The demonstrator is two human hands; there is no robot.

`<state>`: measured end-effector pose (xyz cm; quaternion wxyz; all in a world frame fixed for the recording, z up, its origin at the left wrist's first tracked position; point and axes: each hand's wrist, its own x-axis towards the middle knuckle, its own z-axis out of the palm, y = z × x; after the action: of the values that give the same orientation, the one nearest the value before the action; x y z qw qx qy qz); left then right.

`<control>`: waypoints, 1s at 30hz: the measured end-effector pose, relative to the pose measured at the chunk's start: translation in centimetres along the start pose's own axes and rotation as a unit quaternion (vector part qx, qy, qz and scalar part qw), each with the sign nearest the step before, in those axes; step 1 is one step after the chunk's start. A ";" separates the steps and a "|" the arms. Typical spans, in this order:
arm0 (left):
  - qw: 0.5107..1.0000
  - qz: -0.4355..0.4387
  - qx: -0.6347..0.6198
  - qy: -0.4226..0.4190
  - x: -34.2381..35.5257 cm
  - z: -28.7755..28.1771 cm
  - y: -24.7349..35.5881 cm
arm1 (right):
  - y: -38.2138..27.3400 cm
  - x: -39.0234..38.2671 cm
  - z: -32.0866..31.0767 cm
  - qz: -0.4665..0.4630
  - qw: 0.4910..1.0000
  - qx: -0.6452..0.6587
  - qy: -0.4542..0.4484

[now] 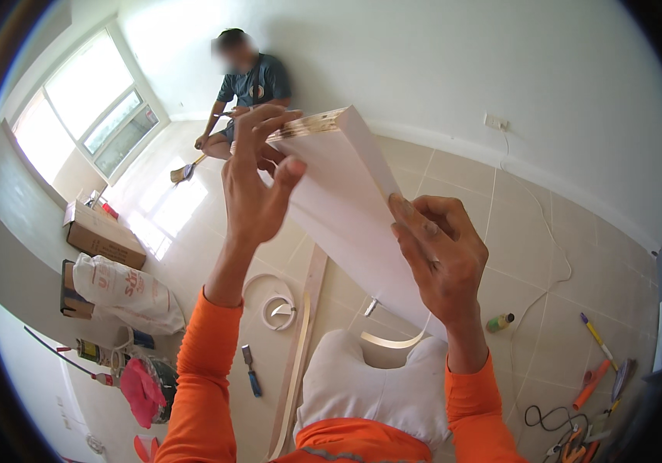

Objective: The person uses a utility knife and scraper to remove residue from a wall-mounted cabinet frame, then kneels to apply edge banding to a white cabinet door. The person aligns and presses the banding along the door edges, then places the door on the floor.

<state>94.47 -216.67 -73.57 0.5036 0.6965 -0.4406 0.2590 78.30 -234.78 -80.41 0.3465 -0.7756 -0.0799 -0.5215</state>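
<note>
A long white plywood board (338,208) slants up from my lap, its raw layered end (311,127) facing away from me. My left hand (253,193) is at the far left corner, fingers spread along that end and thumb standing apart over the white face. My right hand (450,258) grips the right long edge between thumb and fingers. By the board's near end, a pale edging strip (394,342) curls loose above my lap. A small metal fitting (372,306) sticks out at the board's left edge.
On the tiled floor lie a roll of white edging (275,312), a blue-handled chisel (250,370) and a long wooden strip (300,347). A small bottle (500,322), cord and tools are rightward; boxes (107,235) and a sack (126,285) leftward. Someone sits (257,81) by the wall.
</note>
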 end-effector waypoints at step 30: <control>0.989 -0.045 -0.017 0.142 1.9 7.8 3.5 | 1.3 0.6 1.0 -0.029 0.999 0.034 0.015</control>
<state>91.66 -224.98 -73.18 0.5842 0.6632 -0.3371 0.3244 80.01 -235.28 -80.70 0.3582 -0.7528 -0.1144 -0.5402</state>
